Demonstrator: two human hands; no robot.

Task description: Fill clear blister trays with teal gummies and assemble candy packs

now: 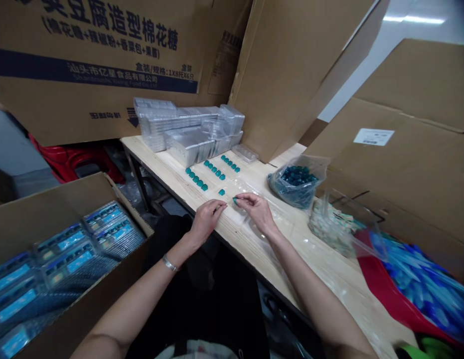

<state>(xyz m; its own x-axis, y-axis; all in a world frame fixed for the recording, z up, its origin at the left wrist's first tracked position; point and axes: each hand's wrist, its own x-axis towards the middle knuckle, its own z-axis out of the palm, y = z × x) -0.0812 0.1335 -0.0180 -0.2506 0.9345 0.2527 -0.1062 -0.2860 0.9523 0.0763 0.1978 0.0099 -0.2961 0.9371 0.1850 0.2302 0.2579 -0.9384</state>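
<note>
While the two hands are close together over the wooden desk [329, 279], what does the head view show in the right grip [256, 212]?

It is closed on one small teal piece [234, 200], pinched between the thumb and the first finger (the piece is so small that I cannot tell its long axis).

And the left grip [207, 222]?

Its fingers [219, 207] are curved and lie on a clear plastic tray [229, 215]. I cannot tell if they pinch the plastic or only rest there, so open or closed is not sure.

Is another piece near?

Yes, one lone teal cube [222, 192] lies just ahead of the gap between the hands, a little nearer to the left grip. Beyond it, rows of teal cubes [213, 170] run slantwise along the desk.

What is around them?

A stack of clear plastic trays [187, 132] stands at the far side, a bag of dark teal pieces [295, 182] lies to the right, and a carton [48, 219] of blue packets is on the left. A bracelet [170, 263] circles the left wrist.
</note>
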